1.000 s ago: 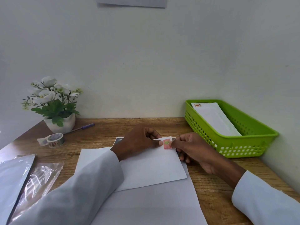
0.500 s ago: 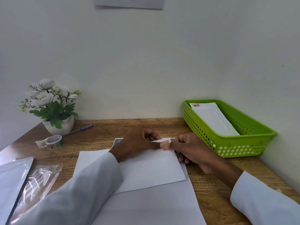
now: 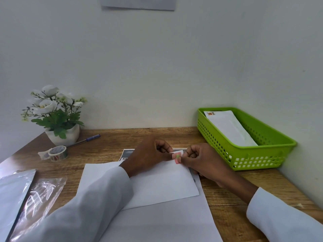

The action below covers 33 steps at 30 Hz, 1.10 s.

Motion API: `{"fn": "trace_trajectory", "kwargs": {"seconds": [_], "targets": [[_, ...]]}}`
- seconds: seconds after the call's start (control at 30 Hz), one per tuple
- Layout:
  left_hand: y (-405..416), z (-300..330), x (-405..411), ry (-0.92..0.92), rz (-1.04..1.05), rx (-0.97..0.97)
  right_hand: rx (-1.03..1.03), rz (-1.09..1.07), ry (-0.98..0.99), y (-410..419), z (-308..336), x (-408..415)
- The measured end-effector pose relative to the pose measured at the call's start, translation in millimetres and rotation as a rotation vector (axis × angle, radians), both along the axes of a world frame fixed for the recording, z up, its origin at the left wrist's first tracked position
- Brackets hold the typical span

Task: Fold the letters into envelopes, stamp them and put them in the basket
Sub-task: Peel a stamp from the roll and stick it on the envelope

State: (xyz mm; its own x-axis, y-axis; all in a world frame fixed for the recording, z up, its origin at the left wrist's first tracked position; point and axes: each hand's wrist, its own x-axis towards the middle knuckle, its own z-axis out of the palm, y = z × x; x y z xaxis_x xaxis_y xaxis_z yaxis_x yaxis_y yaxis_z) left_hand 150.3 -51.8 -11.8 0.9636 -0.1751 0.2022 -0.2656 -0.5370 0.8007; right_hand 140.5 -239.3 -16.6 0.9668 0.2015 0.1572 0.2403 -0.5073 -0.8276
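Counter: wood-grain top, low sheen; envelope just below the fingers and the sheet under it are matt white paper, smooth, and the stamp pinched between the fingers looks like thin pink printed paper. Basket right of the fingers: lime-green perforated plastic, slightly glossy, with matt paper envelopes inside. Far left of the fingers: clear plastic bag, glossy and crinkled; tape roll shiny; sleeves matt white cloth.

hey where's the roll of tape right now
In the head view, the tape roll sits on the table's far left, just in front of the flower pot, beside the pen.
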Motion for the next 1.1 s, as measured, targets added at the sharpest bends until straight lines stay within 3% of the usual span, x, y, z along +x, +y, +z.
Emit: {"fn": "trace_trajectory", "kwargs": {"seconds": [0.17, 0.33, 0.43, 0.73, 1.1], "targets": [[-0.6, -2.6, -0.1, -0.014, -0.021, 0.026, -0.132, -0.086, -0.085, -1.7, -2.3, 1.8], [0.0, -0.3, -0.3, 0.001, -0.025, -0.007, 0.15, 0.021, 0.097, -4.7, -2.1, 2.0], [-0.2, 1.9, -1.8, 0.024, -0.053, -0.049, 0.219, 0.051, 0.145, -4.5, -1.9, 2.9], [-0.9, 4.0, -3.0, -0.009, -0.064, 0.035, 0.347, 0.066, 0.163, -0.2, -3.2, 0.7], [-1.9, 2.8, 0.1, -0.073, -0.117, 0.116, 0.348, 0.084, 0.225, -1.5, -2.4, -1.8]]}}
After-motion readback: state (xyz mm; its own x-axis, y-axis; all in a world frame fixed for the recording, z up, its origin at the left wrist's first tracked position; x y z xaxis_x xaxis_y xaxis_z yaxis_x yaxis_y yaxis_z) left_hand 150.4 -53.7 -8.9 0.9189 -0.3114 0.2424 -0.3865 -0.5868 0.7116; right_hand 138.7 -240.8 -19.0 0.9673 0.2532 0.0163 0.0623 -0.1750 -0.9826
